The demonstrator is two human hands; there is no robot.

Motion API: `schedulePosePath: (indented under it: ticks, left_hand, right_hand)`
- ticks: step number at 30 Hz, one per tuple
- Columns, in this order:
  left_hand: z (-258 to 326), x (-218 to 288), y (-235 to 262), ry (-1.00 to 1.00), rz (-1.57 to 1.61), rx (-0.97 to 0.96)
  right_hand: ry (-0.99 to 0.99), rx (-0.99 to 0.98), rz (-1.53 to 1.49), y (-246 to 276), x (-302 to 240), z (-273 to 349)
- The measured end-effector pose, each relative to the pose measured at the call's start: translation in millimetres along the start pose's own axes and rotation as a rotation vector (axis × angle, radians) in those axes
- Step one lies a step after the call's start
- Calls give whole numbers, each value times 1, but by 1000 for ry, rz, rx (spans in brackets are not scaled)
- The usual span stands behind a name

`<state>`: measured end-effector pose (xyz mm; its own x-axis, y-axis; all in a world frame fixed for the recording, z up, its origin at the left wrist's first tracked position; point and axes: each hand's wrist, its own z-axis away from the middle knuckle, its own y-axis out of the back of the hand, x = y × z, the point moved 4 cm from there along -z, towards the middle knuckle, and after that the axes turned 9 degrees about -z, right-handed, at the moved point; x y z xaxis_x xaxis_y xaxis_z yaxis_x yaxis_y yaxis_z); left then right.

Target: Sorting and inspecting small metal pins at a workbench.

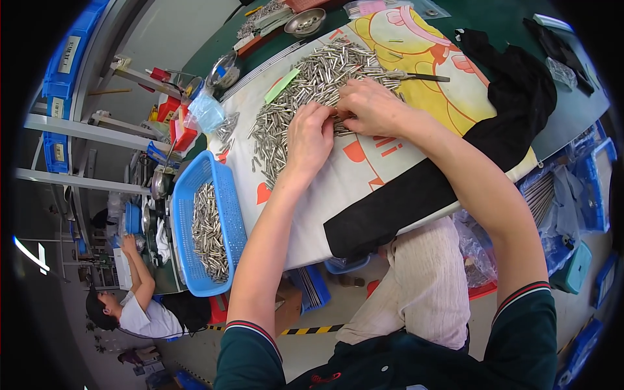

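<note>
A heap of small silver metal pins (pixel 312 81) lies spread on a white cloth with a cartoon print (pixel 338 175) over the table. My left hand (pixel 309 138) rests palm down on the near edge of the heap, fingers curled onto the pins. My right hand (pixel 369 105) is beside it, fingers bent and pinching several pins where the two hands meet. A blue plastic basket (pixel 229 195) half full of the same pins (pixel 209 234) stands at the table's left edge, close to my left forearm.
Black cloth (pixel 513 110) drapes over the table's right side and front edge. A green slip of paper (pixel 281 86) and a dark-handled tool (pixel 419 77) lie by the heap. Metal bowls (pixel 305 23) stand at the back. Another person (pixel 140 305) sits lower left. Blue bins (pixel 588 188) stand right.
</note>
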<state>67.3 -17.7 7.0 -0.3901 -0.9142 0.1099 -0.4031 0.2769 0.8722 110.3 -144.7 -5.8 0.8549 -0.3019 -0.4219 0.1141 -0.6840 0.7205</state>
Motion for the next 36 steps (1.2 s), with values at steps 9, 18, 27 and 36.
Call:
schedulePosePath:
  ticks: [9, 18, 27, 36]
  left_hand:
    - [-1, 8, -1, -78, -13, -19]
    - [-15, 14, -5, -94, -98, -78]
    - [-26, 15, -8, -62, -199, -163]
    - [-38, 14, -15, -205, -319, -238]
  right_hand:
    - [-308, -217, 22, 15, 15, 1]
    - [-271, -163, 279, 24, 12, 0]
    - [-218, -70, 265, 23, 11, 3]
    - [-225, -24, 337, 22, 5, 6]
